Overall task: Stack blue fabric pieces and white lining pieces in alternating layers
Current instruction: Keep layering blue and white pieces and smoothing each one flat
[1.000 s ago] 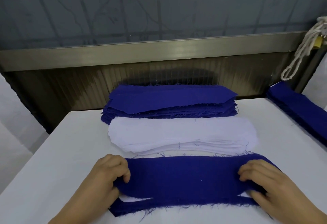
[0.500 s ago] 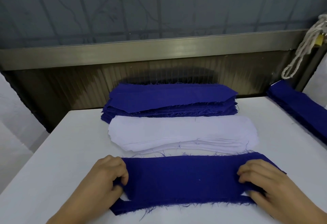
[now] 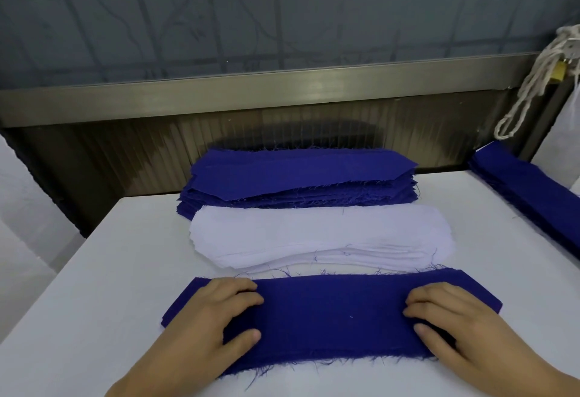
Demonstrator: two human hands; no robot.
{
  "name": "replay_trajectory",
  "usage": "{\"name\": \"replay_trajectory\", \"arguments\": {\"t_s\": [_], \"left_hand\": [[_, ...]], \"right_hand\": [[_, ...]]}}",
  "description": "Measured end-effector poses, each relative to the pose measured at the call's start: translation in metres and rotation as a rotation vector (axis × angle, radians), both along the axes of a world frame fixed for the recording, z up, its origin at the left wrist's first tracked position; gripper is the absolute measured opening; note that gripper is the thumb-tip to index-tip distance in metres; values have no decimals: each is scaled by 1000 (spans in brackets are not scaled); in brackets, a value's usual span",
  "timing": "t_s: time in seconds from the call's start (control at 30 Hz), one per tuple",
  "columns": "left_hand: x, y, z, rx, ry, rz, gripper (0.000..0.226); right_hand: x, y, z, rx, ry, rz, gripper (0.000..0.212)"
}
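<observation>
Both hands, left hand (image 3: pixel 216 312) and right hand (image 3: pixel 452 321), press loosely curled fingers, gripping nothing, on a blue fabric piece (image 3: pixel 329 312) at 6 o'clock on the table (image 3: pixel 94 287).

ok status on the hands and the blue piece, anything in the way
Left hand and right hand pressing flat on blue piece. White lining stack just behind it, untouched. Nothing in the way.

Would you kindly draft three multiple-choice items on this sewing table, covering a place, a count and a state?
1. The white lining stack lies
A. between the far blue stack and the near blue piece
B. at the right edge
C. under the hands

2. Hands on the near blue piece:
A. none
B. one
C. two

3. The near blue piece is
A. rolled
B. flat on the table
C. lifted

Key: 1 A, blue lies beyond and before it; 2 C, the left hand and right hand rest on its ends; 3 B, no lifted edge shows.
</observation>
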State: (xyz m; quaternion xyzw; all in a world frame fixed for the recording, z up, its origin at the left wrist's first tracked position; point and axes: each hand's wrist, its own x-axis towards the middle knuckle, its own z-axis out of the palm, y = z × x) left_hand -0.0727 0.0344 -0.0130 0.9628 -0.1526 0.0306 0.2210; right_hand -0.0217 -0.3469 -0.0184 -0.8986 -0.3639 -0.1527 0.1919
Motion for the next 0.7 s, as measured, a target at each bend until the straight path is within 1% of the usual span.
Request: {"name": "replay_trajectory", "arguments": {"t_s": [0.07, 0.17, 0.27, 0.37, 0.4, 0.5, 0.53, 0.6, 0.7], "left_hand": [[2, 1, -4, 52, 34, -3, 48], [2, 4, -4, 48, 36, 27, 49], [3, 11, -3, 14, -1, 62, 38], [3, 14, -1, 24, -59, 149, 9], [3, 14, 0, 33, -67, 191, 7], [8, 8, 3, 91, -83, 279, 19], [12, 5, 6, 102, -103, 291, 18], [23, -6, 12, 83, -187, 294, 8], [47, -26, 17, 38, -272, 272, 37]], "right_hand": [[1, 0, -1, 15, 10, -63, 30], [5, -8, -2, 38, 19, -174, 14], [10, -15, -3, 40, 37, -277, 29], [12, -18, -2, 39, 69, -400, 37], [13, -19, -1, 29, 79, -443, 37], [20, -18, 3, -21, 48, -498, 33], [23, -15, 6, -27, 20, -479, 32], [29, -4, 16, -13, -32, -408, 30], [50, 15, 28, 0, -51, -312, 28]]}}
